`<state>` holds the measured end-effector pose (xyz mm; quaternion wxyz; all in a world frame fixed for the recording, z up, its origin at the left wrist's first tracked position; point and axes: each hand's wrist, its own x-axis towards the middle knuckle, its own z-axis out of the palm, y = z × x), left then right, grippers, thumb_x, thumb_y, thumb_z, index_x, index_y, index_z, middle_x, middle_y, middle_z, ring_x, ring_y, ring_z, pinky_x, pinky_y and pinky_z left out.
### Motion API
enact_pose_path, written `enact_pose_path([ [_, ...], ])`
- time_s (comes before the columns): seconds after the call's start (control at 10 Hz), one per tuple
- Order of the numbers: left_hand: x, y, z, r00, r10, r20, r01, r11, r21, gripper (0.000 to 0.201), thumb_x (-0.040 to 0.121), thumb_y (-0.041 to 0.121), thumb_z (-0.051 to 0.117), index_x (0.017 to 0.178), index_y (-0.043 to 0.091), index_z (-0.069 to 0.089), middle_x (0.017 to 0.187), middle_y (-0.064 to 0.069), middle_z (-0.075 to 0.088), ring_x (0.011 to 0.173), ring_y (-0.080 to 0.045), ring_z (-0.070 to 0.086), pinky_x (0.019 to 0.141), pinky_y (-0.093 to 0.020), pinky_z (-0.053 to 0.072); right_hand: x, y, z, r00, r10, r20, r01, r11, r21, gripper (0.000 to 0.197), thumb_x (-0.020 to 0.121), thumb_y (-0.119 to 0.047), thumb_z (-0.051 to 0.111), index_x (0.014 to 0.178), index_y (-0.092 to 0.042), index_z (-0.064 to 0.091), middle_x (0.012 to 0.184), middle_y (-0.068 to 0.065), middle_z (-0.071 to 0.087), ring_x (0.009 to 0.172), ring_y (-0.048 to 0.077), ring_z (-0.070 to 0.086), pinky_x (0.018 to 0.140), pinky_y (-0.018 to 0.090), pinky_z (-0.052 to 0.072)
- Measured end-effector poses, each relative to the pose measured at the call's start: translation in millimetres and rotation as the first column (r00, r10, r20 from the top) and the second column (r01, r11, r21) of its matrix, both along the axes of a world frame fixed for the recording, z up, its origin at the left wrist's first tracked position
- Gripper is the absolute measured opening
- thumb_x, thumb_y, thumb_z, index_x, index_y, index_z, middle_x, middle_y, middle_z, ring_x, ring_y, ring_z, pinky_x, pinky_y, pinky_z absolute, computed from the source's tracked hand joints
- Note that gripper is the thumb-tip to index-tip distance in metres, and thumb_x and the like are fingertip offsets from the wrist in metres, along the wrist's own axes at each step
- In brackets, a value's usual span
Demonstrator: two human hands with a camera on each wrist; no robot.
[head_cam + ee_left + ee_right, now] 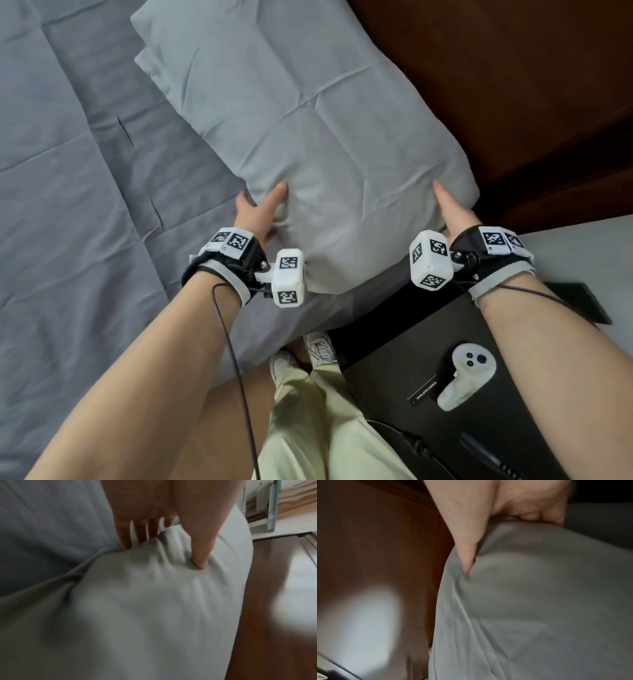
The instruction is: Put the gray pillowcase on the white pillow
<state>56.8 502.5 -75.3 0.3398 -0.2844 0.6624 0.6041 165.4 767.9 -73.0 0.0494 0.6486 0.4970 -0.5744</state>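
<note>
The gray pillowcase [308, 113] covers the whole pillow, which lies on the bed against the headboard; no white pillow fabric shows. My left hand [262, 209] grips the near left corner, thumb on top and fingers under the bunched cloth [154, 563]. My right hand [452, 209] grips the near right corner, thumb pressed into the top and fingers curled beneath the edge [522, 574]. In both wrist views the gray fabric fills most of the picture, and the left hand [164, 545] and right hand [496, 536] pinch it.
A darker gray sheet [68, 205] covers the bed to the left. A brown wooden headboard [513, 85] runs along the right. A dark nightstand [428, 370] below my right arm carries a white controller [466, 377]. My legs and shoes [308, 353] stand between bed and nightstand.
</note>
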Motion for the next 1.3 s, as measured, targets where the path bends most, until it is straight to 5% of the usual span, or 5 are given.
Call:
enact_pose_path([
  [0.3,-46.1,24.5,15.0,0.984,0.150,-0.095,-0.119,0.955,0.270,0.046,0.089,0.015,0.061,0.131,0.020,0.041,0.115,-0.006,0.064,0.092,-0.023,0.068,0.061,-0.038,0.060,15.0,3.1,-21.5,0.999,0.046,0.007,-0.046,0.980,0.192,0.045,0.080,-0.020,0.072,0.115,0.000,0.053,0.106,0.015,0.059,0.086,0.032,0.062,0.073,0.040,0.052],
  [0.6,-54.3,17.3,-1.0,0.997,0.027,-0.072,-0.017,0.992,0.128,0.047,0.086,0.019,0.066,0.127,0.020,0.042,0.114,-0.004,0.062,0.099,-0.024,0.064,0.083,-0.049,0.055,33.2,-10.9,-38.8,0.995,-0.028,-0.100,0.047,0.981,0.190,0.043,0.078,-0.020,0.073,0.117,-0.010,0.059,0.117,0.009,0.066,0.102,0.027,0.064,0.096,0.045,0.051],
  [0.9,-52.7,-5.6,-32.5,0.996,-0.094,0.007,0.094,0.989,-0.115,0.044,0.068,0.031,0.076,0.103,0.010,0.060,0.112,-0.017,0.067,0.102,-0.037,0.065,0.092,-0.056,0.051,27.8,-15.3,-33.8,0.973,-0.133,-0.191,0.135,0.991,-0.002,0.051,0.084,-0.032,0.068,0.128,-0.011,0.052,0.114,0.009,0.063,0.089,0.027,0.066,0.045,0.023,0.054],
  [1.1,-39.0,-9.0,-17.6,0.998,-0.051,-0.030,0.051,0.999,-0.008,0.034,0.078,0.035,0.066,0.102,0.011,0.058,0.109,-0.010,0.063,0.102,-0.027,0.063,0.093,-0.045,0.052,34.1,-22.4,-17.8,0.943,-0.213,-0.255,0.203,0.977,-0.067,0.067,0.068,-0.033,0.076,0.129,-0.017,0.050,0.119,0.009,0.065,0.100,0.029,0.067,0.070,0.041,0.060],
  [1.3,-36.7,-42.5,31.0,0.995,-0.027,-0.101,0.017,0.994,-0.106,0.013,0.087,0.020,0.056,0.074,0.015,0.057,0.066,0.000,0.056,0.054,-0.014,0.051,0.051,-0.023,0.040,31.0,-30.9,23.0,0.997,-0.082,0.007,0.077,0.959,0.272,0.069,0.071,-0.025,0.067,0.131,-0.003,0.041,0.115,0.013,0.054,0.103,0.031,0.058,0.096,0.045,0.049],
])
